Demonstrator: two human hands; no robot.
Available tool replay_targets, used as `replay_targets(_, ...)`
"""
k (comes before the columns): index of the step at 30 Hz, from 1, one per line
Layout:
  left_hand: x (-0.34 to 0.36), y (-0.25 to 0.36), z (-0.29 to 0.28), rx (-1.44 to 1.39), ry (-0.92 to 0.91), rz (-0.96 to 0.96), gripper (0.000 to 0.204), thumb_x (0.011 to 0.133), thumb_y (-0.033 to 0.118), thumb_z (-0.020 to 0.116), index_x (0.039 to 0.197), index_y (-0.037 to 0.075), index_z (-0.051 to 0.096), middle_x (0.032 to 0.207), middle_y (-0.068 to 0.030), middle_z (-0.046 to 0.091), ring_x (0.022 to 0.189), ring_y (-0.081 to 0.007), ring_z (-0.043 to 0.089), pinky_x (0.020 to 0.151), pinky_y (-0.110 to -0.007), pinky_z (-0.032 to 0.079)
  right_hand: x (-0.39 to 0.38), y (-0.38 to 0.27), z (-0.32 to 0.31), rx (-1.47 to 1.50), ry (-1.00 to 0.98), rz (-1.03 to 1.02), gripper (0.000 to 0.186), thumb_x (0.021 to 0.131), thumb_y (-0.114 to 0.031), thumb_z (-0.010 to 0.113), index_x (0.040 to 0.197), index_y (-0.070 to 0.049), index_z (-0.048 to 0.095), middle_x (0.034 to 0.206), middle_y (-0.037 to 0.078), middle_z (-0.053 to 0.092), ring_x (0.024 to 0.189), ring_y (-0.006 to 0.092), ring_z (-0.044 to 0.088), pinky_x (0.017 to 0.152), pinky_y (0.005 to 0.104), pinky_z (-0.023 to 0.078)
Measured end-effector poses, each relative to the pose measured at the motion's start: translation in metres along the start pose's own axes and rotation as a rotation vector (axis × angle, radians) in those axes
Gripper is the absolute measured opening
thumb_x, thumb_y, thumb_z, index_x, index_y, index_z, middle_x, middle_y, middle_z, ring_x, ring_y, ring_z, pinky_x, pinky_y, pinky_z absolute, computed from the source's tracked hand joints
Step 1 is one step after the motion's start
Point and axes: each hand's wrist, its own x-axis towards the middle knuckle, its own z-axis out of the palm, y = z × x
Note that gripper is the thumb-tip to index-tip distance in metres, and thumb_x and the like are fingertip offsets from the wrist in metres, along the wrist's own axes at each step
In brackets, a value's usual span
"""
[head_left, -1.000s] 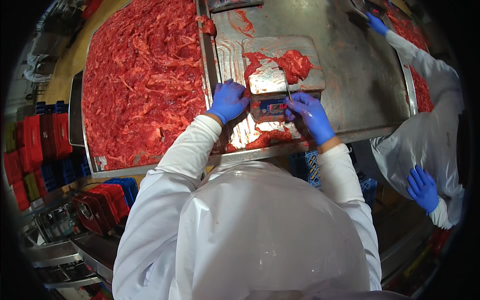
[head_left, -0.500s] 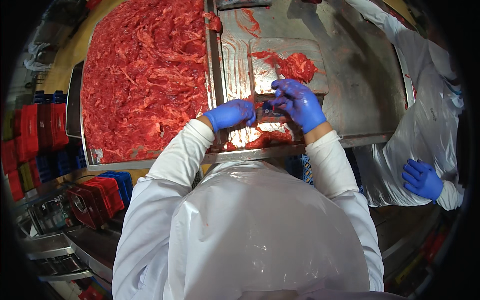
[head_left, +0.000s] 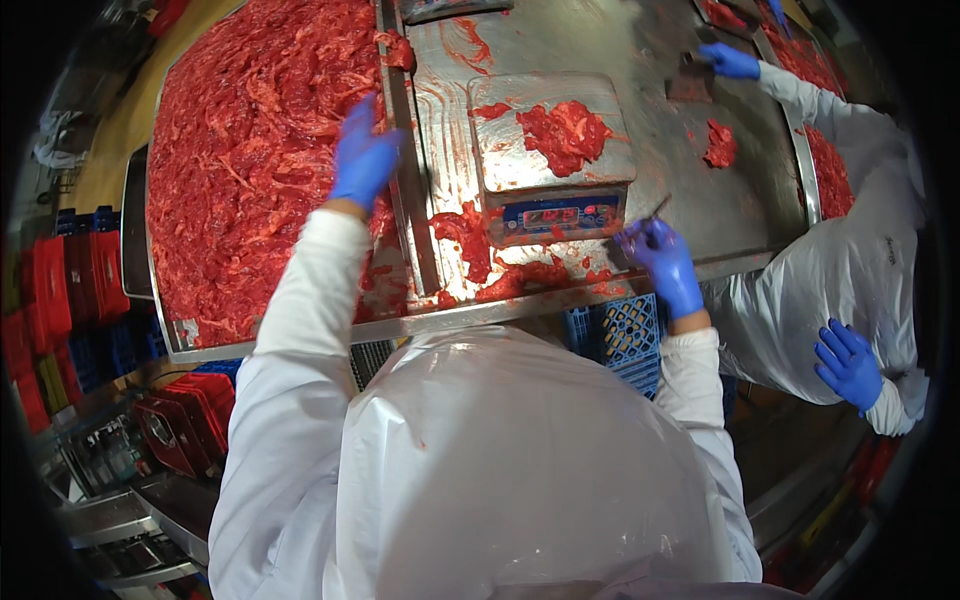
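Apron: the person's white apron (head_left: 530, 450) is filling the space on the near side of the scale (head_left: 495, 165).
Crate: a blue lattice crate (head_left: 632, 332) is showing below the table (head_left: 670, 165), nearer than the scale and slightly to its right.
Scraps: red meat scraps (head_left: 522, 278) are lying along the scale's near side.
Right hand: the blue-gloved right hand (head_left: 668, 266) is hanging just off the scale's near right corner, its fingers curling around a slim tool (head_left: 661, 206).
Scale: its display (head_left: 550, 216) is glowing red, and a ragged meat portion (head_left: 565, 138) is resting on its plate.
Left hand: the gloved left hand (head_left: 365, 155) is reaching out left of the scale, well apart from the right, fingers extending loosely over the meat heap (head_left: 240, 180); whether it is touching, I cannot tell.
Heap: it is spreading left of the scale, behind a metal divider (head_left: 405, 180).
Lump: a small meat lump (head_left: 720, 145) is lying right of the scale.
Co-worker: someone in white (head_left: 840, 300) is standing farther right of the scale, one gloved hand (head_left: 735, 62) reaching beyond it beside a dark object (head_left: 690, 88).
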Motion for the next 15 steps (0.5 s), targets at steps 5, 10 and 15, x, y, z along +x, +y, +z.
replay_targets(5,-0.036,0.135,0.12,0.244,-0.423,0.441,0.079,0.089,0.013,0.069,0.161,0.005,0.038,0.159,-0.028,0.044,0.148,-0.0394,0.044,0.121,-0.046,0.038,0.076,-0.062,0.064,-0.064,-0.148,-0.195,0.017,0.094,-0.004,0.07,0.11,0.0,0.067,0.096,0.004,0.07,0.09,0.0113,0.064,0.087,0.0271,0.053)
replay_targets(10,-0.034,0.128,0.052,-0.619,-0.578,0.001,0.069,0.093,0.002,0.064,0.159,0.004,0.043,0.143,-0.0165,0.063,0.128,-0.0181,0.06,0.109,-0.033,0.047,0.074,-0.058,0.065,0.078,-0.13,-0.164,0.019,0.092,-0.005,0.07,0.111,-0.001,0.067,0.096,0.002,0.069,0.09,0.0109,0.064,0.086,0.0267,0.052)
replay_targets(15,-0.105,0.08,-0.007,0.123,-0.969,-0.122,0.036,0.092,0.029,0.069,0.116,0.003,0.076,0.111,-0.0226,0.075,0.104,-0.0353,0.073,0.092,-0.043,0.057,0.031,-0.021,0.05,-0.406,-0.394,-0.154,0.023,0.089,-0.005,0.074,0.111,-0.006,0.067,0.094,0.006,0.068,0.09,0.0195,0.066,0.081,0.0349,0.054)
